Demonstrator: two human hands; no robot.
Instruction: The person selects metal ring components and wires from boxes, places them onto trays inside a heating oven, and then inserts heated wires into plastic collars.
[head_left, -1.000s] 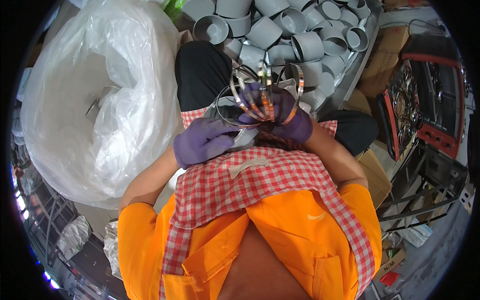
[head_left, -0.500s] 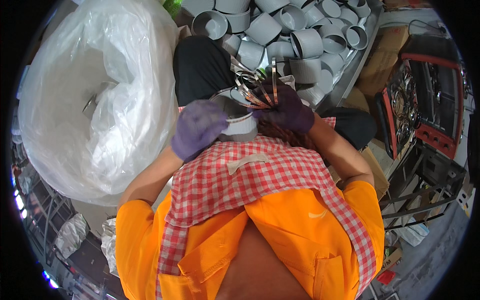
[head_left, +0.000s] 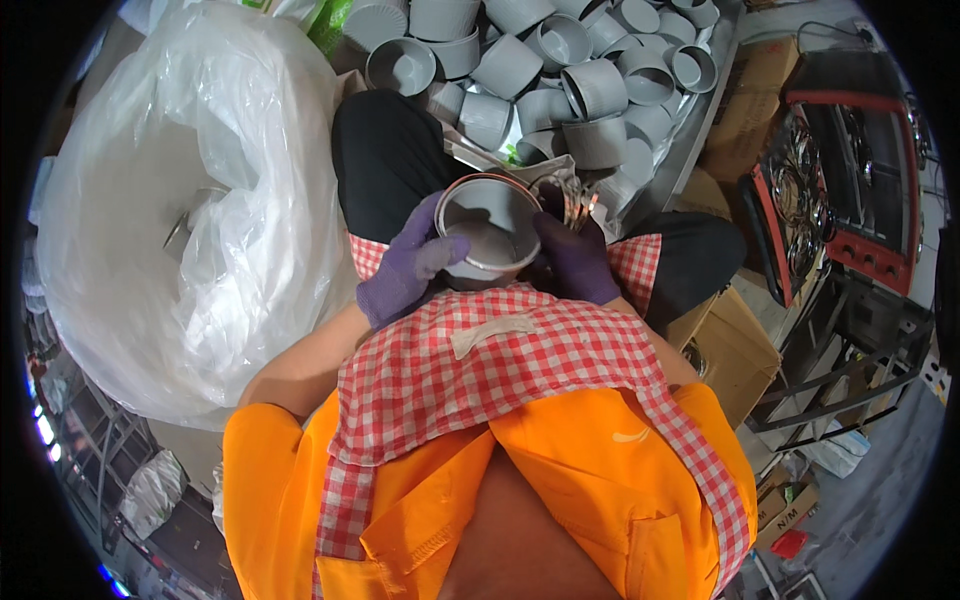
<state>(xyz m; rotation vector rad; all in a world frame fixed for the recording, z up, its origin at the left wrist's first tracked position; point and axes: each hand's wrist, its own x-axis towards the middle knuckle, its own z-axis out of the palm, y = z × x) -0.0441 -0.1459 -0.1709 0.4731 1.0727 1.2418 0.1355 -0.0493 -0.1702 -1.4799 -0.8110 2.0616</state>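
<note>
Between my gloved hands, over my lap, sits a grey round cup point(head_left: 490, 245) with its mouth tilted up toward me and a shiny band along its rim. My left hand point(head_left: 402, 268), in a purple glove, is closed on the cup's left side with the thumb over the rim. Against the cup's right side, my right hand point(head_left: 582, 262) is closed and carries several thin metal rings point(head_left: 572, 198), which stick up beyond the fingers. Part of its grip is hidden behind the cup.
A large clear plastic bag point(head_left: 110, 270) stands open at the left, something metallic inside. Ahead, many grey cups point(head_left: 507, 68) are piled on a metal-edged surface. On the right are a red-framed oven point(head_left: 860, 200) with rings on its lowered door, and an open cardboard box point(head_left: 740, 350).
The cup has turned so its mouth faces me more. My left hand, blurred before, now grips its side. My right hand and the rings have shifted lower and to the right.
</note>
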